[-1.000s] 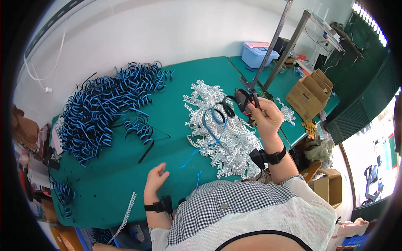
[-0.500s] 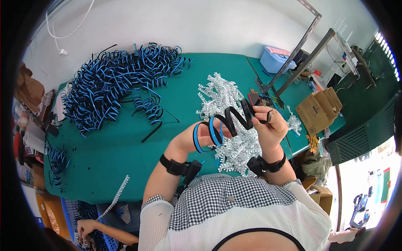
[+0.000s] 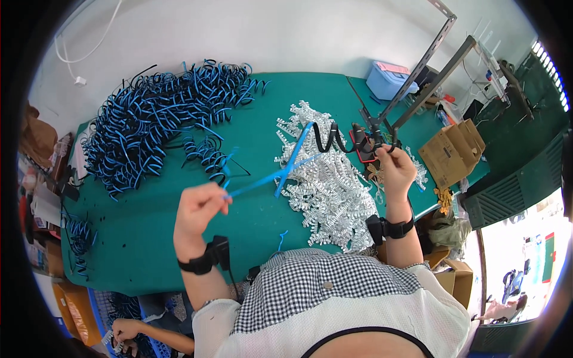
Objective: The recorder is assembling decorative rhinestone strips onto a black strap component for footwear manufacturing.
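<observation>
blue and black coiled ribbon (image 3: 329, 138) hangs right of centre in the head view, above a heap of white curls (image 3: 331, 194). its black turns run rightward to the right hand (image 3: 398, 169), where thumb and fingers pinch the end. on its other side a flat blue length slants down and leftward over the edge of the white heap. a thin blue strip (image 3: 256, 184) crosses this length and stretches to the left hand (image 3: 198, 210), left of centre, whose thumb and fingertips are closed on it. both wrists wear black straps with small dark blocks.

beneath all this lies a green tabletop (image 3: 149, 250). at upper left sits a big tangled pile of blue-and-black curls (image 3: 155, 128), with a looser curl (image 3: 205, 154) at its lower right edge. a small blue scrap (image 3: 282, 240) lies near the shirt front, below the white heap. behind the ribbon's right end is a dark, red-edged object (image 3: 365, 156), partly hidden. farther right stand a light blue bin (image 3: 387, 82) and a cardboard box (image 3: 447, 156). at lower left another person's hand (image 3: 125, 328) reaches in beside a blue basket (image 3: 100, 307); what it grips i cannot tell clearly.
</observation>
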### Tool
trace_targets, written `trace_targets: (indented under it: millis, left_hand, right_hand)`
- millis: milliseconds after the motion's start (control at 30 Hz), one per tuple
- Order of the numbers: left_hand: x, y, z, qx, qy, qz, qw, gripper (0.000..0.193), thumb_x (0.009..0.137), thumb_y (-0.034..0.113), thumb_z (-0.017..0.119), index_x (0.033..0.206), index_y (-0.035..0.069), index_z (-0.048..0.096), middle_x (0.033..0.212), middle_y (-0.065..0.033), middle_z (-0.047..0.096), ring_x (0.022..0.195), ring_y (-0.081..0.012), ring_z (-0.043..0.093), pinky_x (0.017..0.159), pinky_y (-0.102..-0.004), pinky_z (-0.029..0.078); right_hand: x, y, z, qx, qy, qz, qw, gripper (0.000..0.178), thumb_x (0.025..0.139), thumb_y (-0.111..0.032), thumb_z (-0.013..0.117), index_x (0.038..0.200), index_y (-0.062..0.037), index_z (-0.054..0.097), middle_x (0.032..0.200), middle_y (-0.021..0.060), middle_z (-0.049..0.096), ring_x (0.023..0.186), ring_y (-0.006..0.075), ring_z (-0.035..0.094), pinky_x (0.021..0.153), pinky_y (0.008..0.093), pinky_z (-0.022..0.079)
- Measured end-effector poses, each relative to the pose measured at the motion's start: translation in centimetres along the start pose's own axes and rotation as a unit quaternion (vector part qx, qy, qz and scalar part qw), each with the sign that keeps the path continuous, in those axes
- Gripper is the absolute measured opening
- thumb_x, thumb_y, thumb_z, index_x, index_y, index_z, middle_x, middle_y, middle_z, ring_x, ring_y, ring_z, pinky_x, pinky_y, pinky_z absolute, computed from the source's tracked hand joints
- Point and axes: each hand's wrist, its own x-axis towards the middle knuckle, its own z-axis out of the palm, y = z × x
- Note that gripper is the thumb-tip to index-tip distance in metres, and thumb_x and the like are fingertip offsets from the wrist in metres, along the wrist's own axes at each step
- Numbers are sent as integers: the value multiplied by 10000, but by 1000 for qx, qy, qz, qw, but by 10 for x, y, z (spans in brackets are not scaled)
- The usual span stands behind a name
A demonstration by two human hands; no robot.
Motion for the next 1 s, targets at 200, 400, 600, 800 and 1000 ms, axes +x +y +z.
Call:
trace_targets:
  millis: [200,400,600,800,1000]
  left_hand:
    - [-74,-40,-5,86,19,-203,975,128,793,87,607,800,-25,669,659,-48,623,620,-108,562,563,-236,416]
    - [-80,-63,49,66,-88,-283,953,184,812,179,634,878,17,689,727,-74,668,646,-106,601,593,-240,464]
    - [-30,-69,119,7,-303,-108,947,192,809,214,625,862,39,682,771,-94,661,685,-162,618,591,-292,462]
    - [-27,-122,95,111,-30,-223,968,195,760,250,650,804,62,682,759,-90,656,689,-164,610,605,-317,468]
    - [-74,-107,-3,17,437,-46,898,147,841,104,605,900,-14,670,802,-28,620,709,-95,548,636,-223,431]
  right_hand:
    - [5,-4,11,165,-3,96,982,148,756,33,687,900,24,651,840,10,628,713,38,550,631,162,436]
    - [-12,-41,47,163,-66,53,983,133,707,74,707,790,14,621,829,62,642,772,108,606,687,226,480]
    - [-10,-65,71,41,-24,-196,979,170,692,125,677,688,27,538,844,128,644,787,204,639,724,293,503]
    - [7,-43,37,331,-72,16,941,97,795,76,591,884,40,597,937,162,631,869,204,608,814,328,512]
    - [24,-11,30,93,-153,-123,976,92,788,76,619,866,33,594,930,105,627,880,174,601,811,291,499]
